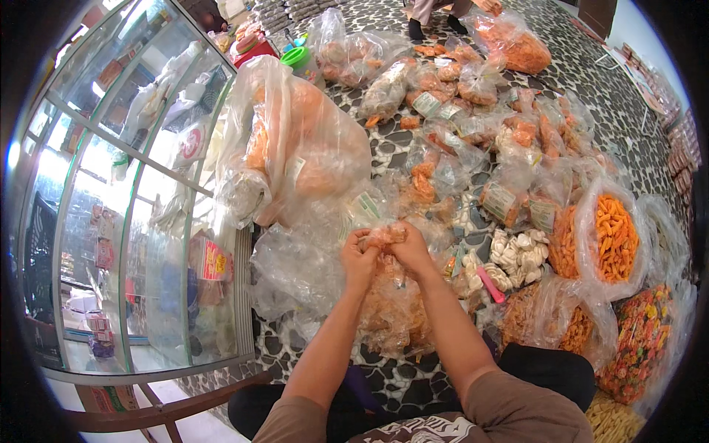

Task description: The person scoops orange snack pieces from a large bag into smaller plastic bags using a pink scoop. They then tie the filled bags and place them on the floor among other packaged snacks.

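Both my hands meet in front of me on a small clear plastic packet (387, 235) with orange-brown contents. My left hand (358, 258) pinches its left side, and my right hand (413, 255) grips the right side with curled fingers. Below them, between my forearms, lies a heap of clear packets (391, 317) with orange snacks. Crumpled clear plastic bags (295, 266) spread to the left of my left hand. To the right of my right hand are a pile of whitish snack pieces (518, 255) and a pink-handled tool (490, 285), its other end hard to make out.
A glass display case (133, 192) stands close on my left. A large bag of orange packets (310, 140) rises beside it. At right are an open bag of orange snack sticks (614, 238) and a bag of multicoloured snacks (639, 343). Another person's hand (489, 6) touches an orange bag (513, 46) far off.
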The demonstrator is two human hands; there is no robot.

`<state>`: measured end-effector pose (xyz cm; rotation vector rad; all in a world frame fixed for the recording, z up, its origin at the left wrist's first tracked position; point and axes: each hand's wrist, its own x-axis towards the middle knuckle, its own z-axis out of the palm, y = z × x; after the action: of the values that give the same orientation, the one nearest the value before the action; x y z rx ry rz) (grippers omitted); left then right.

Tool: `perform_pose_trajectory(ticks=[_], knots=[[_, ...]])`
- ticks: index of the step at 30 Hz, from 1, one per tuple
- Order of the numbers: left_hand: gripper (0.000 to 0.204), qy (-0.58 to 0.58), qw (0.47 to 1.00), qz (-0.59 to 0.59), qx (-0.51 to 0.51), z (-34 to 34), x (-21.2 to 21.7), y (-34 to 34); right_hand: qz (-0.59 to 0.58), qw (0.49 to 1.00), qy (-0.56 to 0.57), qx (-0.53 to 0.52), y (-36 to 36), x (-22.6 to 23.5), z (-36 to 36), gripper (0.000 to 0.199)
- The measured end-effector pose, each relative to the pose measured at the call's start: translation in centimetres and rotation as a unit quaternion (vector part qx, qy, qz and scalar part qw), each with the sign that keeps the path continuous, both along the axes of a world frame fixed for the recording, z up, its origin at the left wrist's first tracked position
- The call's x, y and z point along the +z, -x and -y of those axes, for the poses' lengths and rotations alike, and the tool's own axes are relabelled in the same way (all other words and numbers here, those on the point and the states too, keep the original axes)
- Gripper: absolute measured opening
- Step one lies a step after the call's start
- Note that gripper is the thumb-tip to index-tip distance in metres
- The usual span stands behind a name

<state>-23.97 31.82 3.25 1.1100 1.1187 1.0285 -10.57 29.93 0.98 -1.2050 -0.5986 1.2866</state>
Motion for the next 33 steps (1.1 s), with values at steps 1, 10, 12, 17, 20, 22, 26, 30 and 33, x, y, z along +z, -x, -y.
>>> perform_pose_trajectory(ticks=[1,10,12,17,20,22,26,30,33], knots=[[0.021,0.029,0.999,0.042,-0.013,0.4,-0.4,-0.1,0.059,0.998,0.025,-0.017,0.3,-0.2,0.0,0.037],[0.019,0.005,0.999,-0.009,-0.036,0.0,-3.7,-2.0,0.231,0.909,0.052,-0.344,1.6,-1.1,-0.4,0.033],[0.017,-0.024,0.998,-0.058,-0.015,-0.3,-3.3,-2.4,0.230,0.902,0.022,-0.364,1.8,-1.5,-0.3,0.028],[0.008,-0.317,0.917,-0.240,0.043,-1.1,-2.1,-3.2,0.296,0.904,-0.118,-0.285,1.8,-3.4,0.3,0.018],[0.009,-0.211,0.968,-0.122,-0.060,-0.1,-1.8,-2.9,0.341,0.893,-0.157,-0.247,1.2,-4.2,0.3,0.019],[0.012,-0.246,0.953,-0.143,-0.106,0.7,-1.8,-2.4,0.305,0.921,-0.154,-0.185,0.8,-4.5,0.4,0.019],[0.028,-0.012,0.996,0.022,-0.086,1.7,-2.5,-1.6,0.176,0.969,-0.110,-0.136,0.8,-4.4,0.1,0.025],[0.057,0.010,0.983,-0.067,0.172,-0.6,-3.3,-2.0,0.036,0.993,-0.106,-0.034,1.5,-4.4,-0.5,0.020],[0.077,-0.039,0.974,-0.154,0.164,-2.5,-3.0,-1.6,0.150,0.971,-0.185,-0.012,2.1,-4.3,-0.7,0.017]])
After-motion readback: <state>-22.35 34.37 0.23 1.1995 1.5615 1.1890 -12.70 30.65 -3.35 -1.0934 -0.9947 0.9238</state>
